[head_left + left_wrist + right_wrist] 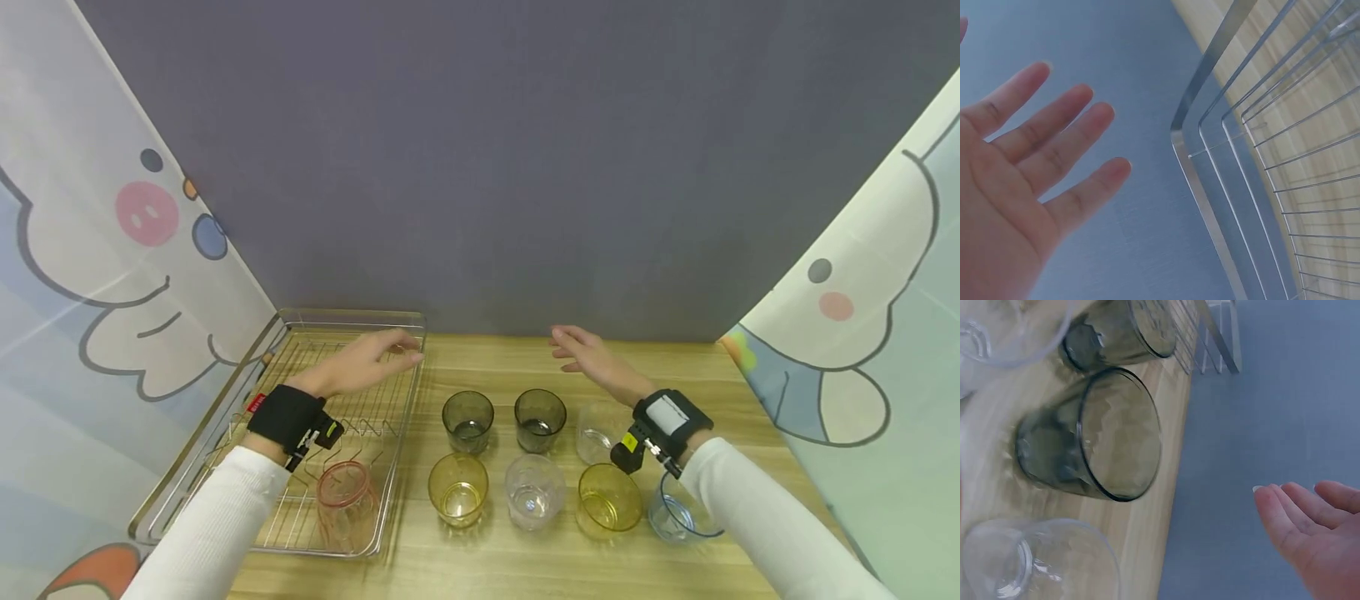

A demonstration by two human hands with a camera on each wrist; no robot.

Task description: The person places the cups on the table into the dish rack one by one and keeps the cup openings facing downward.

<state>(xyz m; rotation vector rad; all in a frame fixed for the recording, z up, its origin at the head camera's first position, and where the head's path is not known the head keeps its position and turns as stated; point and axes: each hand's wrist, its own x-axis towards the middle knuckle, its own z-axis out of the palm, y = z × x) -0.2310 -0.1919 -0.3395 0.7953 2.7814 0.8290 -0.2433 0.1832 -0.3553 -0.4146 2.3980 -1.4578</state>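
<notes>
Smoky-grey glasses (pixel 540 421), amber glasses (pixel 458 490), a pink glass (pixel 348 510), a blue-rimmed glass (pixel 675 512), side panels (pixel 847 275) are displaying cartoon prints.

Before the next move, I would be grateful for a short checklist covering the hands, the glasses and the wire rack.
1. Left hand free: ok, it holds nothing.
2. Right hand free: ok, it holds nothing.
3. Two round smoky-grey glass tumblers upright on the pale wooden table: ok, rims up.
4. Space in the rectangular silver wire rack: ok, much of its grid is bare, though part is hidden.
5. Pink-tinted glass tumbler in the rack upright: cannot tell, which end is up is unclear.
6. Blue-tinted glass tumbler apart from the white right sleeve: cannot tell, they overlap in the head view.
</notes>
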